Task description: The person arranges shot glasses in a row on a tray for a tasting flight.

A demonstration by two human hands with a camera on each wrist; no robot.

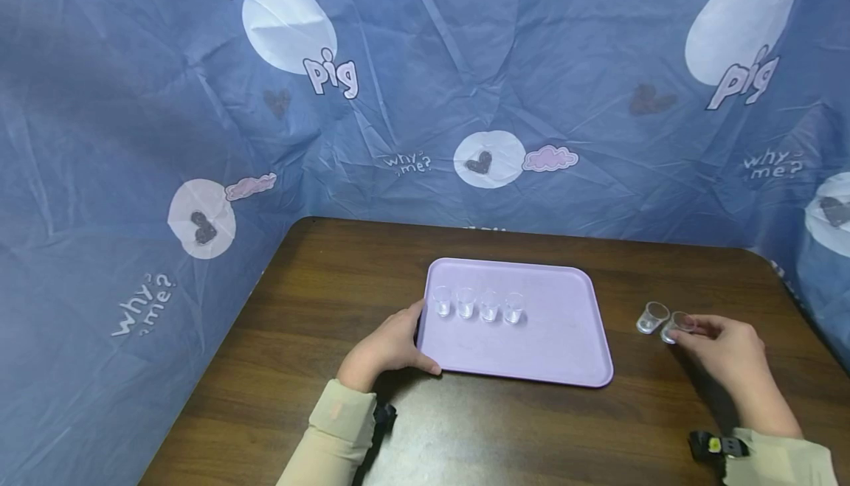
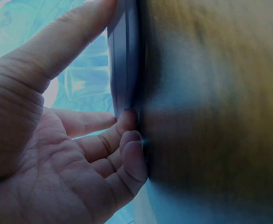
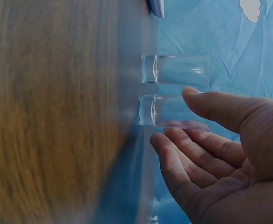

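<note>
A lilac tray (image 1: pixel 558 324) lies on the table, with a row of several small clear shot glasses (image 1: pixel 489 307) standing on its left half. My left hand (image 1: pixel 388 346) holds the tray at its near left corner, thumb on the front rim and fingers along the left side, as the tray's edge (image 2: pixel 122 60) shows in the left wrist view. To the tray's right, my right hand (image 1: pixel 727 346) grips a shot glass (image 3: pixel 148 110) between thumb and fingers. That glass stands upright at table level, beside another shot glass (image 1: pixel 653 316).
The brown wooden table (image 1: pixel 319 287) has rounded far corners. Blue printed fabric (image 1: pixel 412 102) hangs behind it and along its left and right sides. Dark straps (image 1: pixel 717 445) circle the wrists.
</note>
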